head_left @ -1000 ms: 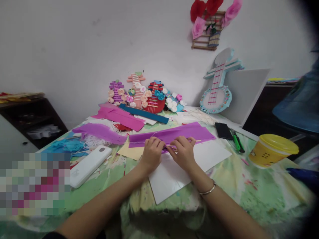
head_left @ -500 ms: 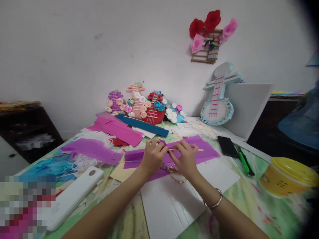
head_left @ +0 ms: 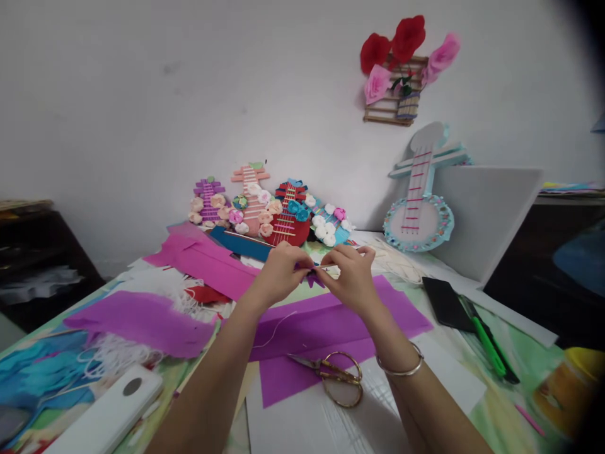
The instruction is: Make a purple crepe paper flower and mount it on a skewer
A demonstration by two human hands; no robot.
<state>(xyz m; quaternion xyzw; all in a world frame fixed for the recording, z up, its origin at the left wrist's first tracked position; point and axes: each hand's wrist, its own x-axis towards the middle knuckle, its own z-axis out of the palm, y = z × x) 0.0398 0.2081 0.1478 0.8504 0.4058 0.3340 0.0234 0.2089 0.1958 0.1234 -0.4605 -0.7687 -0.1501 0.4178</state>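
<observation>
My left hand [head_left: 286, 272] pinches a small piece of purple crepe paper [head_left: 312, 279], its fingertips closed at the paper's edge. Close beside it, my right hand [head_left: 348, 274] grips a thin wooden stick [head_left: 327, 265] that meets the paper; fingers hide most of the stick. Both hands are raised above a larger sheet of purple crepe paper [head_left: 326, 318] with a fold along it. Nearer me, gold-handled scissors [head_left: 347, 378] lie partly on that sheet and partly on a white board [head_left: 297, 429]. A loose white thread [head_left: 278, 328] rests on the purple sheet.
Pink crepe paper [head_left: 203, 260], another purple piece [head_left: 146, 321] and white shreds [head_left: 123, 353] lie left. A white power bank-like object [head_left: 108, 410] is at front left. At right are a black phone-like slab [head_left: 444, 304], a green cutter [head_left: 489, 347] and a yellow-lidded tub [head_left: 567, 391]. Guitar-shaped crafts [head_left: 288, 221] stand behind.
Both hands have risen off the purple sheet, carrying the small purple paper and stick upward. The scissors and thread now show uncovered. The whole view has shifted a little.
</observation>
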